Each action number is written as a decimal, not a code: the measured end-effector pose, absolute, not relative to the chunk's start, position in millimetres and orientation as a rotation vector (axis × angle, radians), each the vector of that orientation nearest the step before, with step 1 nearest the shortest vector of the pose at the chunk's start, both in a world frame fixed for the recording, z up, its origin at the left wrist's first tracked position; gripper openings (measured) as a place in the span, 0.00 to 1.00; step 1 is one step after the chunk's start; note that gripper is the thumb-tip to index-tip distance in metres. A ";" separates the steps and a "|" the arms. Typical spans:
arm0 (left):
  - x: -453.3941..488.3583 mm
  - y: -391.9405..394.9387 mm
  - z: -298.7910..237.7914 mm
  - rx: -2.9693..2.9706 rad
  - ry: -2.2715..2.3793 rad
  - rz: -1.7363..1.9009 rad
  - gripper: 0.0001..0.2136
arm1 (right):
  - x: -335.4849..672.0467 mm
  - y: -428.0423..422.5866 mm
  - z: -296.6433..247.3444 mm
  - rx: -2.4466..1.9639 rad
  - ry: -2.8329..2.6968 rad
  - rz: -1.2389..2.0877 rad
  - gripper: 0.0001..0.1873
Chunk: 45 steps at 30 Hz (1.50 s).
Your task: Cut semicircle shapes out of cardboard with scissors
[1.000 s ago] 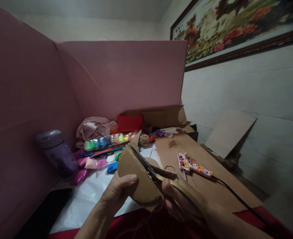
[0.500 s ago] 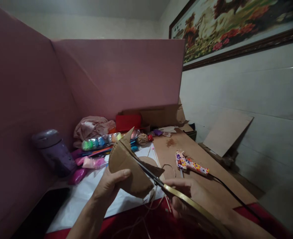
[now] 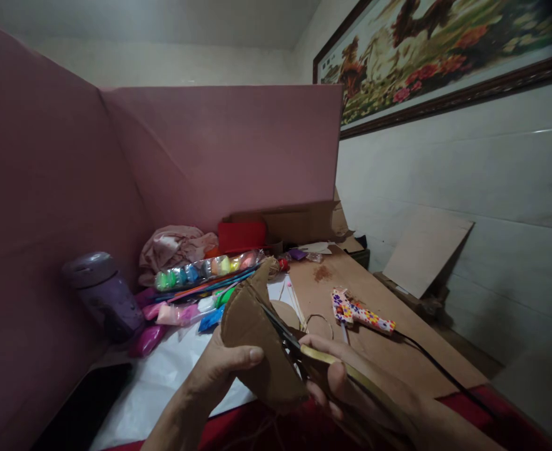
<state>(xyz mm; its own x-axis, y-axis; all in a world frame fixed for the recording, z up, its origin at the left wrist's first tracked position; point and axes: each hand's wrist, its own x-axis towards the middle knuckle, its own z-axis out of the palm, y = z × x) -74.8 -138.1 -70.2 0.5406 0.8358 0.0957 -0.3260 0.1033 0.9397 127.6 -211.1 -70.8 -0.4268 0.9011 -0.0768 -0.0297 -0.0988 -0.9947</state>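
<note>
My left hand grips a curved piece of brown cardboard, thumb on its near face and the fingers hidden behind it. In my right hand is a pair of scissors with gold-coloured handles. The blades lie against the right part of the cardboard, along a cut that splits off a strip at its upper edge. How far the blades are parted is hard to see. Behind the cardboard a round cardboard disc partly shows on the white sheet.
A flower-patterned glue gun with a black cord lies on the cardboard mat at right. Packs of coloured clay, thin sticks and a twine ball are behind. A purple tumbler and dark flat object stand left.
The cardboard has shifted right and down and is tilted differently. The scissors have moved further up along it. My right hand has come closer to the cardboard.
</note>
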 end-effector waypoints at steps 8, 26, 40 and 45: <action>-76.9 -137.2 -70.5 1.144 0.570 0.964 0.27 | 148.0 -219.1 -94.1 -0.944 -1.494 1.622 0.41; -72.8 -140.4 -70.3 1.131 0.573 0.917 0.28 | 126.4 -217.9 -70.3 -0.944 -1.372 1.521 0.38; -64.1 -143.8 -72.7 1.063 0.564 0.927 0.23 | 114.1 -197.8 -68.5 -0.951 -1.509 1.388 0.30; -61.0 -145.5 -71.6 1.044 0.562 0.962 0.25 | 115.0 -197.6 -59.3 -0.962 -1.591 1.307 0.33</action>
